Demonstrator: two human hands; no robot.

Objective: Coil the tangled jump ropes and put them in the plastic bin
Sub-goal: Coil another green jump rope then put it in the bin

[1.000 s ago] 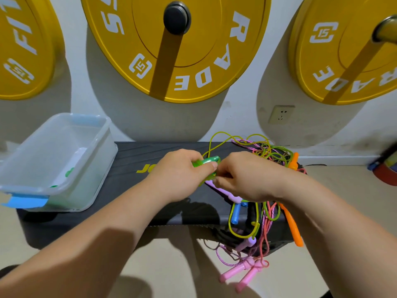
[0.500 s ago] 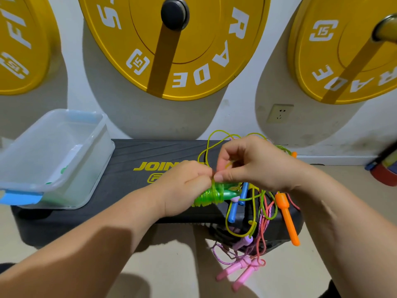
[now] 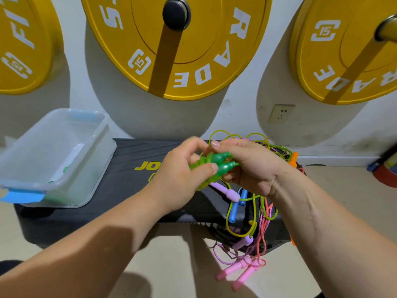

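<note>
Two green jump-rope handles (image 3: 219,165) lie side by side, gripped by my left hand (image 3: 182,175) above the black step platform (image 3: 133,186). My right hand (image 3: 251,166) curls round their yellow-green cord (image 3: 253,214) just right of the handles. Under my right wrist lies a tangle of ropes: purple handle (image 3: 227,191), blue handles (image 3: 233,211), orange handle (image 3: 293,159). Pink handles (image 3: 238,271) dangle off the front edge toward the floor. The clear plastic bin (image 3: 94,168) with blue clips sits on the platform's left end.
Three yellow weight plates (image 3: 178,46) hang on the white wall behind the platform. A wall socket (image 3: 280,114) is at the right. A red and blue object (image 3: 384,171) sits on the beige floor at the far right.
Both hands have lifted the green handles higher and turned them, so the handle tips now point right. My right hand has shifted its hold on the cord.
</note>
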